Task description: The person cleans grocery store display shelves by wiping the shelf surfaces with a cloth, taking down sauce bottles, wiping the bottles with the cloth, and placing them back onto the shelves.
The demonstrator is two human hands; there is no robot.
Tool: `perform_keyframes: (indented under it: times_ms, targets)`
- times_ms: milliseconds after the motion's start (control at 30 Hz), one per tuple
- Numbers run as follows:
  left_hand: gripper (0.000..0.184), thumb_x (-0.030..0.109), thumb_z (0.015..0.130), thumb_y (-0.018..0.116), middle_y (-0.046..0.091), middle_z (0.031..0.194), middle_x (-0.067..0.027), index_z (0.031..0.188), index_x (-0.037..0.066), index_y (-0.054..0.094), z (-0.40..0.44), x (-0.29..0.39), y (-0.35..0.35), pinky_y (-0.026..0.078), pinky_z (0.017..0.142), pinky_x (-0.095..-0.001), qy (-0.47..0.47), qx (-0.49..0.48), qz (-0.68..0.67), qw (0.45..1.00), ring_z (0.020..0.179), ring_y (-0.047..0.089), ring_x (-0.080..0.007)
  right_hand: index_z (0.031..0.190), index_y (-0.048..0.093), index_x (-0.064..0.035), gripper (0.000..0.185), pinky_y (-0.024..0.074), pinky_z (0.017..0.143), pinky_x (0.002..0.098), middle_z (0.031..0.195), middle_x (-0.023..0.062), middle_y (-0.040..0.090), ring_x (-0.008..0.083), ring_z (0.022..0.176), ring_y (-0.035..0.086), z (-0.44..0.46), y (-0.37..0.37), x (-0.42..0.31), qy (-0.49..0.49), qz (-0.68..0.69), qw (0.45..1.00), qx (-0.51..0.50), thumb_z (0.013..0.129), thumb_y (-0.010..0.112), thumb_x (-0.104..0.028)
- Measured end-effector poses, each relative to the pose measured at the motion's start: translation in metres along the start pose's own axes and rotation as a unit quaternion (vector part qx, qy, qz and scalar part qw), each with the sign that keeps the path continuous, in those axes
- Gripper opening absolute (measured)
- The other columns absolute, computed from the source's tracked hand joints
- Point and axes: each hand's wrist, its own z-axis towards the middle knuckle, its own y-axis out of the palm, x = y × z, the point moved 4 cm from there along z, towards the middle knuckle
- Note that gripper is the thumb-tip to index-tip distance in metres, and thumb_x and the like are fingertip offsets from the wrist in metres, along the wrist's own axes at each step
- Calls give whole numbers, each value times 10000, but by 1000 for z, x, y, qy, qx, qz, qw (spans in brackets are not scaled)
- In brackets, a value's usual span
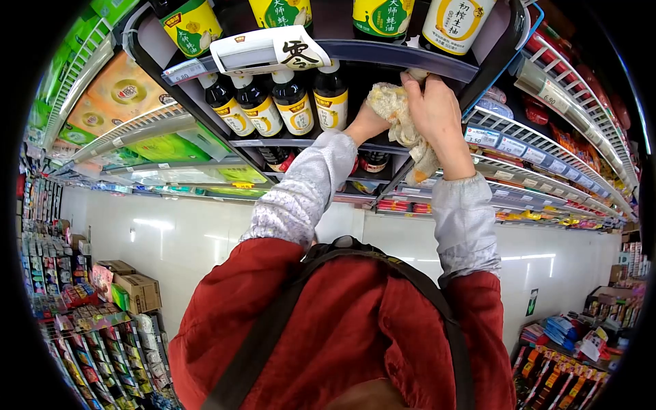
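Note:
A crumpled, pale yellowish cloth (395, 113) is bunched between my two hands, its loose end hanging below the shelf edge. My right hand (441, 116) grips it, thumb and fingers pointing up toward the shelf lip. My left hand (369, 124) presses against the cloth from the left; its fingers are hidden behind the folds, so whether they hold anything else I cannot tell. Left of my hands, several dark sauce bottles (296, 109) with yellow-and-white labels stand on the middle shelf.
Larger bottles (383, 17) with green or white labels line the shelf above. A white sign (270, 49) sticks out from its front edge. Wire-fronted racks (547, 147) flank me at right, with packaged goods at left (123, 92). Cardboard boxes (140, 292) stand on the floor behind.

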Motion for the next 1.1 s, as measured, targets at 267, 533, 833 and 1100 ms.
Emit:
perform_keyframes:
  times_ms: [267, 533, 833, 1100]
  targets:
    - [621, 293, 629, 834, 666, 923, -196, 1094, 32, 516, -15, -18, 6, 525, 749, -391, -208, 121, -159, 957, 874, 669, -337, 1295, 412, 2, 648, 505, 709, 403, 822, 202, 658, 367, 792, 653, -53, 14, 32, 5, 61, 998, -22, 805, 670, -335]
    - [633, 302, 656, 821, 660, 977, -209, 1148, 37, 525, -12, -3, 3, 529, 754, -387, -195, 151, -52, 968, 910, 651, -369, 996, 631, -44, 212, 489, 620, 288, 860, 69, 665, 207, 712, 638, -63, -30, 3, -189, 163, 942, 223, 827, 685, -162]
    - [679, 291, 638, 800, 643, 1033, -209, 1170, 16, 481, -13, -15, 1, 507, 827, -373, -264, 56, -111, 957, 978, 629, -369, 913, 672, -121, 122, 497, 629, 359, 828, 72, 620, 318, 713, 617, -63, 39, 34, -125, -90, 988, 28, 823, 649, -200]
    - [807, 251, 542, 855, 618, 1096, -159, 1209, 11, 467, -4, -17, -1, 469, 903, -337, -241, -3, -191, 951, 1023, 606, -281, 888, 681, -17, 146, 481, 720, 275, 859, 87, 684, 157, 748, 630, -128, -16, 123, 40, 192, 978, -73, 838, 652, -152]
